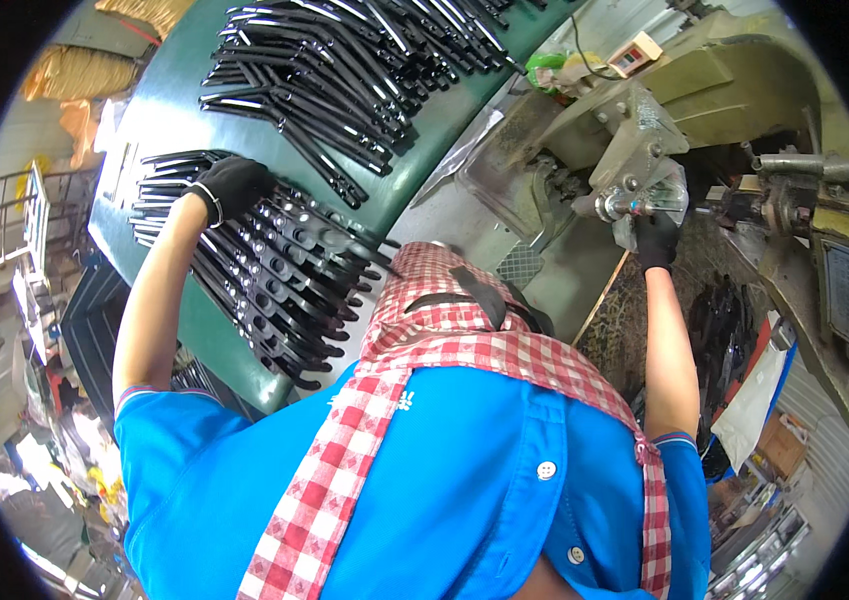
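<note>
Nearest, the left hand [232, 186], gloved, rests closed on the near stack of black parts [274, 275] at the worktop's [159, 105] near edge. A second stack [344, 60] lies toward the far edge. Farther right, the right hand [656, 240] grips the press fixture [634, 195]. Judged step: feeding; next, lift one part cleanly across to the fixture.

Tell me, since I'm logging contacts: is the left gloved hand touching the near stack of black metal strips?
Touching: the head view shows the left hand pressed onto the stack of black metal strips, with no gap visible.
</note>
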{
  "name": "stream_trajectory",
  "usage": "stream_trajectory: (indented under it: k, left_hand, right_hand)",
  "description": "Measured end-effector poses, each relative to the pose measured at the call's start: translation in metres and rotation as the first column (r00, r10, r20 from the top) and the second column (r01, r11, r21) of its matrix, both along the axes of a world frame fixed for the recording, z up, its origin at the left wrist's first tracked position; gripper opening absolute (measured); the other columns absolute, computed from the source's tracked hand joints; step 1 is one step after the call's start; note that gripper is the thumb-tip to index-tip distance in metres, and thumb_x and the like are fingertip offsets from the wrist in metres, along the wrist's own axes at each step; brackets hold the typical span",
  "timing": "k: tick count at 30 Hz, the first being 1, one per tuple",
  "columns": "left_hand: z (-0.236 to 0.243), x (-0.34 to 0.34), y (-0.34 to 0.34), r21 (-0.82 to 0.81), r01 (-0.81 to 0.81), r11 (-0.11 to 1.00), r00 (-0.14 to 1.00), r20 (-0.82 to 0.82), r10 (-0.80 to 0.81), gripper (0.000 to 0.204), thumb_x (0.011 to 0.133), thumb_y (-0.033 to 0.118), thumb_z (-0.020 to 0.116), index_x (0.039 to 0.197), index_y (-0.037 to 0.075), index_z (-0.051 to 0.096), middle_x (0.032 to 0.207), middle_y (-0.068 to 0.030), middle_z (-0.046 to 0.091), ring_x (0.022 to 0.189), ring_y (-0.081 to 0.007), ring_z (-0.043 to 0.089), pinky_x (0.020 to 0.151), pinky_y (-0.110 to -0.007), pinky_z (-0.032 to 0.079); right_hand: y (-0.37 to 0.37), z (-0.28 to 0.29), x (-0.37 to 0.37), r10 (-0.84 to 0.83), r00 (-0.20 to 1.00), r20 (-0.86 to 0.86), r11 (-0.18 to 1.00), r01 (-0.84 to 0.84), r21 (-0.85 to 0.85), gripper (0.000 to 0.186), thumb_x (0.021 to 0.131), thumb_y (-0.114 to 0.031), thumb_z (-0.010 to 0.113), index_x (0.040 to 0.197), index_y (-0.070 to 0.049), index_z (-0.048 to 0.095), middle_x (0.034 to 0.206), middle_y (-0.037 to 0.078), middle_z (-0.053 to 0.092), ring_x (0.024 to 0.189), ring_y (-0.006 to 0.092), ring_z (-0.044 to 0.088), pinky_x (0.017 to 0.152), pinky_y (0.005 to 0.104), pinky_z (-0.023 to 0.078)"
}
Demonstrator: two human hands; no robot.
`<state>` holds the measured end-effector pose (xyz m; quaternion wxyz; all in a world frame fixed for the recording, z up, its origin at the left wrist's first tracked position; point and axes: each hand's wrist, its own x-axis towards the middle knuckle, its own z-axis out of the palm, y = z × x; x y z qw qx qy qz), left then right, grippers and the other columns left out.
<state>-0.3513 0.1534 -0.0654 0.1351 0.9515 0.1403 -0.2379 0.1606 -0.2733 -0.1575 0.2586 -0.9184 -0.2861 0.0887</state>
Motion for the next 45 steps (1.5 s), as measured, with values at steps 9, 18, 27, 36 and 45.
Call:
stream_trajectory:
  k: [9,18,27,36,45]
  left_hand:
    - [-0.016,-0.038,-0.037,0.266,-0.489,0.831,0.869,0.229,0.438,0.025,0.085,0.03,0.054,0.094,0.01,0.065,0.098,-0.0138,0.064,0.09,-0.0339,0.062,0.075,-0.044,0.049]
    - [-0.034,0.025,-0.008,0.256,-0.22,0.941,0.933,0.338,0.127,0.03,0.077,0.014,0.062,0.107,0.016,0.057,0.118,-0.0067,0.055,0.1,-0.0347,0.056,0.08,-0.043,0.049]
    - [-0.042,0.042,-0.008,0.242,-0.153,0.958,0.972,0.214,0.101,0.046,0.066,0.002,0.065,0.109,0.018,0.058,0.119,-0.007,0.053,0.108,-0.0321,0.052,0.084,-0.041,0.048]
    - [-0.063,0.031,0.014,0.227,-0.057,0.972,0.952,0.305,-0.016,0.025,0.078,0.012,0.06,0.102,0.007,0.055,0.1,-0.0137,0.059,0.1,-0.0335,0.053,0.088,-0.043,0.042]
    - [-0.028,0.055,0.011,0.31,-0.131,0.942,0.944,0.328,0.023,0.014,0.079,0.015,0.06,0.093,0.015,0.062,0.094,-0.0093,0.061,0.091,-0.0309,0.057,0.082,-0.042,0.044]
  right_hand:
    - [-0.007,0.046,-0.009,0.218,0.664,-0.715,0.573,0.506,0.645,0.012,0.086,-0.011,0.065,0.094,-0.004,0.059,0.079,0.003,0.058,0.068,0.0135,0.057,0.057,0.0276,0.048]
    - [0.029,0.162,-0.071,0.254,0.694,-0.674,0.64,0.402,0.655,0.017,0.082,-0.009,0.066,0.095,0.002,0.061,0.083,0.008,0.061,0.067,0.0164,0.06,0.058,0.0281,0.051]
    - [0.029,0.145,-0.07,0.172,0.733,-0.658,0.599,0.453,0.661,0.021,0.08,-0.011,0.067,0.096,0.002,0.062,0.084,0.007,0.063,0.064,0.0147,0.06,0.055,0.0269,0.049]
    - [-0.011,-0.022,-0.016,-0.095,0.935,-0.34,0.736,0.296,0.609,0.01,0.081,-0.012,0.065,0.087,-0.004,0.065,0.071,0.001,0.062,0.058,0.0093,0.057,0.052,0.0245,0.046]
    - [-0.177,-0.02,0.071,-0.464,0.882,-0.079,0.64,0.396,0.659,0.015,0.078,-0.013,0.064,0.091,-0.006,0.065,0.09,0.011,0.067,0.082,0.019,0.065,0.073,0.033,0.051]
